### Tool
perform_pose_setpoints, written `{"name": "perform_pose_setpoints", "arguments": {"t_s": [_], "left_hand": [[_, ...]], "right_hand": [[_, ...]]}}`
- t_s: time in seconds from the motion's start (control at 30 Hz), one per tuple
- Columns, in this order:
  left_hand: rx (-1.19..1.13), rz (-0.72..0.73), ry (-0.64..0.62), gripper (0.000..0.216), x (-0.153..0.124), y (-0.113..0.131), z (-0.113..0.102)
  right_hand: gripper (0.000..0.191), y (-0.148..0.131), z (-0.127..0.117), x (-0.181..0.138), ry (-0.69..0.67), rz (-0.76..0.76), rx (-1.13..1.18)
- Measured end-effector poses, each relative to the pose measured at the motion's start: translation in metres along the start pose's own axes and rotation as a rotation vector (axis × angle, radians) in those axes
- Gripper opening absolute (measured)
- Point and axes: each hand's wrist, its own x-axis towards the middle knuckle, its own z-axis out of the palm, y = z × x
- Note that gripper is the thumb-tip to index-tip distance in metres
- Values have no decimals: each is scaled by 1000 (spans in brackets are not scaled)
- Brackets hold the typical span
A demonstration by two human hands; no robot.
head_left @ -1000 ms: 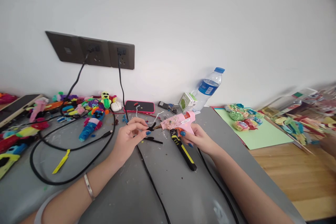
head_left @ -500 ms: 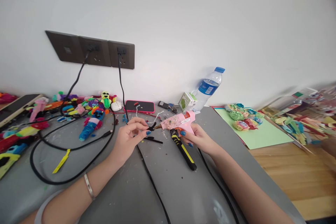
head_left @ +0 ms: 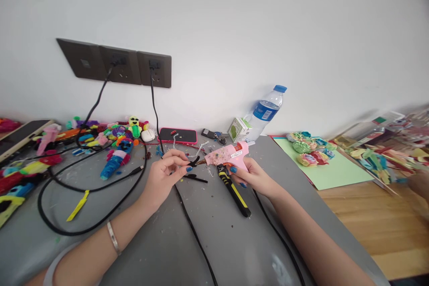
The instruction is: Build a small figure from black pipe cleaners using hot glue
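Note:
My left hand [head_left: 170,172] pinches a small black pipe cleaner piece [head_left: 193,162] between thumb and fingers. Wrapped round the handle of a pink glue gun [head_left: 224,155] is my right hand [head_left: 253,174], closed, with a finger near the orange trigger. The gun's nozzle points left and meets or nearly meets the black piece; I cannot tell which. Under the gun lies a pair of pliers or cutters with black and yellow handles [head_left: 236,194], its head partly hidden. Another black strip [head_left: 197,179] lies on the grey table just right of my left fingers.
Colourful pipe cleaner figures [head_left: 115,158] and looped black cables [head_left: 42,205] cover the left side. At the wall are a pink-edged phone [head_left: 177,135], a small box [head_left: 239,129] and a leaning water bottle [head_left: 267,111]. Paper flowers lie on green paper [head_left: 338,178]; a co-worker's blurred hand [head_left: 418,185] is far right.
My hands, the glue gun and the black piece hold almost the same positions. The co-worker's hand at the far right has shifted slightly.

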Motion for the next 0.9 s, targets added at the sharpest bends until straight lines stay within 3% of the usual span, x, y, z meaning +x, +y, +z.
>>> {"name": "perform_pose_setpoints", "arguments": {"t_s": [0.9], "left_hand": [[64,59,47,9,0,-5,-3]], "right_hand": [[42,-2,-3,0,4,8,-21]]}}
